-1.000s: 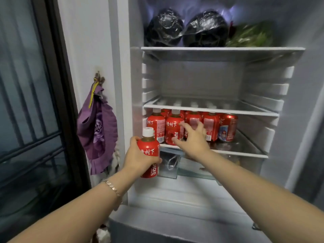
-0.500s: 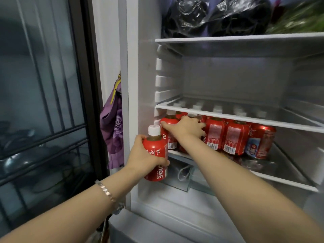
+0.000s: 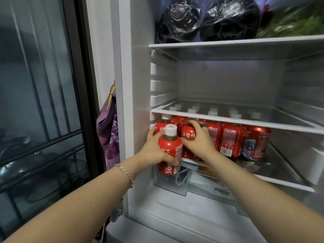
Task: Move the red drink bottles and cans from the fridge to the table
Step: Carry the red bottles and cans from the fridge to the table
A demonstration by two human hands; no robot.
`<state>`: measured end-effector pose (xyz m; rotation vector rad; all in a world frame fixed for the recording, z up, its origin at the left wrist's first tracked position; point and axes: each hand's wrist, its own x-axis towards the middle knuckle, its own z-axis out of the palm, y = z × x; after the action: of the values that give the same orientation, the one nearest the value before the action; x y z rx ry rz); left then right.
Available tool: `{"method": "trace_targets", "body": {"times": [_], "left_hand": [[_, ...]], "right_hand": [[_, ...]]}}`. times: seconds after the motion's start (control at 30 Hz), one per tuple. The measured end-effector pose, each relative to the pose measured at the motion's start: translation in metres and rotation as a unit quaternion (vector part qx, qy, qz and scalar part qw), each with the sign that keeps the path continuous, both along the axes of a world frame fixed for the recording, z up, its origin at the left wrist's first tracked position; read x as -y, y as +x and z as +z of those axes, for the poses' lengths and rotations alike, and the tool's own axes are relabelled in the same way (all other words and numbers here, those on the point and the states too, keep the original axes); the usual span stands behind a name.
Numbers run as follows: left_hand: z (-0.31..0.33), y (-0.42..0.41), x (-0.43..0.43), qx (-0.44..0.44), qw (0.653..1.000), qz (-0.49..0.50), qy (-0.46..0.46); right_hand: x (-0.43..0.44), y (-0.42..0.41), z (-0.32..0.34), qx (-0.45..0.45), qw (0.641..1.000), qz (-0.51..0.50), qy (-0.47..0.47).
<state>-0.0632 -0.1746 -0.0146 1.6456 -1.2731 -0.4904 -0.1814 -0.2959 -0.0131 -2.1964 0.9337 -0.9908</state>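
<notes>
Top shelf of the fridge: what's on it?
A black plastic bag, a second black bag beside it, and blurred green leaves at the right. What the bags hold is covered; anything behind them is hidden too.

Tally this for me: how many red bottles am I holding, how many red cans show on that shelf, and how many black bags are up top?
Red bottles held: 2, the near bottle in the left hand, the shelf bottle in the right hand
Red cans showing: 1, the can
Black bags: 2, left bag, right bag
Total: 5
</notes>
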Motion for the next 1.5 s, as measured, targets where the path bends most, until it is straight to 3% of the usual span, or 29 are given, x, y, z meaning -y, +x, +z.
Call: {"method": "trace_targets", "body": {"times": [0.07, 0.17, 0.3, 0.47, 0.77, 1.17, 1.5], "left_hand": [[0.0, 0.001, 0.004, -0.034, 0.999, -0.004, -0.019], [0.001, 0.009, 0.005, -0.121, 0.991, -0.024, -0.047], [-0.005, 0.021, 0.01, -0.145, 0.988, -0.046, -0.041], [-0.006, 0.023, 0.009, -0.122, 0.987, -0.104, -0.016], [-0.017, 0.016, 0.02, -0.25, 0.959, -0.064, -0.114], [0.0, 0.003, -0.027, -0.169, 0.975, -0.095, -0.105], [-0.026, 0.001, -0.121, -0.178, 0.98, -0.063, -0.062]], "right_hand": [[0.0, -0.007, -0.008, 0.096, 0.995, -0.001, 0.037], [0.003, -0.014, -0.008, 0.21, 0.963, 0.041, 0.166], [0.012, -0.016, -0.009, 0.142, 0.943, 0.163, 0.255], [0.016, -0.002, -0.019, 0.181, 0.911, 0.217, 0.302], [0.012, 0.005, -0.021, 0.231, 0.905, 0.218, 0.284], [-0.044, -0.017, -0.022, 0.295, 0.906, 0.174, 0.249], [-0.129, -0.026, -0.04, 0.231, 0.916, 0.186, 0.268]]}}
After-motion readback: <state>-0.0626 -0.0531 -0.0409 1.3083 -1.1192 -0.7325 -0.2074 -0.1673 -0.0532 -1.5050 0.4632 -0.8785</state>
